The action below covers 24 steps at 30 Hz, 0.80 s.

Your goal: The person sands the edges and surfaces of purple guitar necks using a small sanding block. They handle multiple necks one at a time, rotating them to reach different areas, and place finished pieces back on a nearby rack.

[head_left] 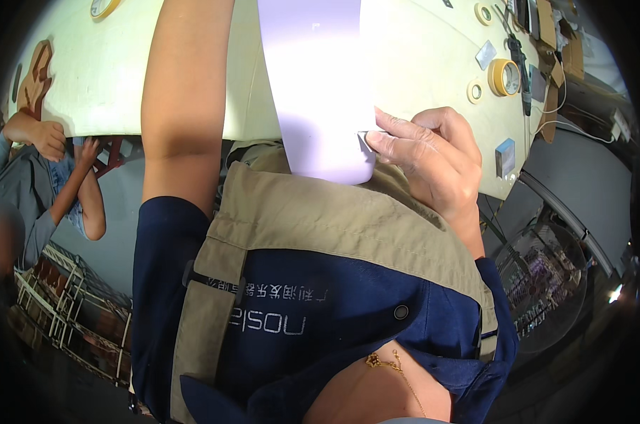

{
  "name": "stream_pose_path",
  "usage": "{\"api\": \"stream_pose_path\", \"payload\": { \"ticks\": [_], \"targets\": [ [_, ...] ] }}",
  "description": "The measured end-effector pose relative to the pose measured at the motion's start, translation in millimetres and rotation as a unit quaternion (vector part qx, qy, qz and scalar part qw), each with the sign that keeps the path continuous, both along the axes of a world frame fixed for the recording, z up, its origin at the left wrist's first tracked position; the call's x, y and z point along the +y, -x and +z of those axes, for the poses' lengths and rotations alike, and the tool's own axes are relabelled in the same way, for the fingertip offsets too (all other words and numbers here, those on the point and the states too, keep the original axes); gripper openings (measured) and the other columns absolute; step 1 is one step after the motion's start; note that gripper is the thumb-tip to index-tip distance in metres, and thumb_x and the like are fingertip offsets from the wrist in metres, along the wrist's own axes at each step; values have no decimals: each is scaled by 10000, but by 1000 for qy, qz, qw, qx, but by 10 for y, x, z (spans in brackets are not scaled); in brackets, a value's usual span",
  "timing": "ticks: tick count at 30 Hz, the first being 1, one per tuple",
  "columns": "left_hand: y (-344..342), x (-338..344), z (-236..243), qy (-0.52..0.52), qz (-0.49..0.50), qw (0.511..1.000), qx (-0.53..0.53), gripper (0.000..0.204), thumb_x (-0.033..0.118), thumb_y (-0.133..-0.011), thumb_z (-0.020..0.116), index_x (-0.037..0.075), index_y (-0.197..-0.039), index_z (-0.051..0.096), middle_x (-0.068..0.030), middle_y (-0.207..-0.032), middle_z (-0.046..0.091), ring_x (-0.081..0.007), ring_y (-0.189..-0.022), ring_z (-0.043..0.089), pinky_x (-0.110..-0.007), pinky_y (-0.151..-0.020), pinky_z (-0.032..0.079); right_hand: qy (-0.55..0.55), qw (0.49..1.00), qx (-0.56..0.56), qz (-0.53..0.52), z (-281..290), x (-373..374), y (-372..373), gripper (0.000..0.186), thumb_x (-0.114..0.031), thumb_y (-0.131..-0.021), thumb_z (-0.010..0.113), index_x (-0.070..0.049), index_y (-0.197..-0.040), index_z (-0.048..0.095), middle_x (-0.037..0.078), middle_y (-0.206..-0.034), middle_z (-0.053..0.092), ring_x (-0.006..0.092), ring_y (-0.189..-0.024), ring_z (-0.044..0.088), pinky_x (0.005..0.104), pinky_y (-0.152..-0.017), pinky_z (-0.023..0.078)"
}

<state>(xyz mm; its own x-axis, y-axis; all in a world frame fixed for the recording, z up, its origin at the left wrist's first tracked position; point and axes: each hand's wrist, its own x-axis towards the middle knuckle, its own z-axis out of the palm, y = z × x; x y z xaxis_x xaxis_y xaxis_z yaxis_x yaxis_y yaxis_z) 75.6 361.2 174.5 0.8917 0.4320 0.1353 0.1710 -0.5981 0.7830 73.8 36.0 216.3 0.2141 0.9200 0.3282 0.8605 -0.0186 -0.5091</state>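
Note:
A long, smooth lilac piece with a rounded near end lies over the table's front edge, its near end against my apron. Strong light whitens its middle, and its far end runs out of the picture. At its right edge, my right hand is closed, thumb and fingers pinching a small, thin, dark-edged piece that touches the lilac surface. What this piece is made of cannot be made out. My left forearm reaches forward beside the lilac piece; its hand is beyond the top of the picture.
The pale table bears a large tape roll, smaller tape rolls and a blue-sided block on the right. Cables hang there, above a round fan. A co-worker's hand rests near a brown wooden piece at left.

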Motion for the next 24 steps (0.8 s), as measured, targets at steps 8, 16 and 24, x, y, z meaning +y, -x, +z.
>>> {"api": "stream_pose_path", "payload": {
  "ticks": [8, 16, 24],
  "targets": [
    [9, -41, 74, -21, 3, 999, 23, 648, 657, -941, 397, 54, -837, 610, -25, -658, 505, -134, -617, 453, -285, -572, 377, 22, 996, 86, -13, -24, -54, 9, 218, -127, -607, 795, -98, -808, 715, 18, -921, 735, 149, -643, 520, 254, -567, 388],
    [-23, 68, -62, -38, -3, 999, -8, 648, 651, -944, 399, 45, -850, 609, -31, -665, 511, -143, -624, 460, -291, -581, 381, -31, 999, 2, 18, -35, 6, 1, 301, -132, -569, 778, -120, -867, 742, 34, -927, 728, 144, -633, 515, 248, -543, 384],
    [-16, 103, -93, -26, -4, 999, -21, 649, 655, -939, 403, 48, -812, 594, -28, -636, 480, -142, -601, 443, -299, -560, 368, -58, 997, -46, 23, -50, 36, 32, 275, -120, -585, 740, -113, -860, 751, 59, -910, 721, 148, -624, 508, 248, -537, 379]
  ]
}}
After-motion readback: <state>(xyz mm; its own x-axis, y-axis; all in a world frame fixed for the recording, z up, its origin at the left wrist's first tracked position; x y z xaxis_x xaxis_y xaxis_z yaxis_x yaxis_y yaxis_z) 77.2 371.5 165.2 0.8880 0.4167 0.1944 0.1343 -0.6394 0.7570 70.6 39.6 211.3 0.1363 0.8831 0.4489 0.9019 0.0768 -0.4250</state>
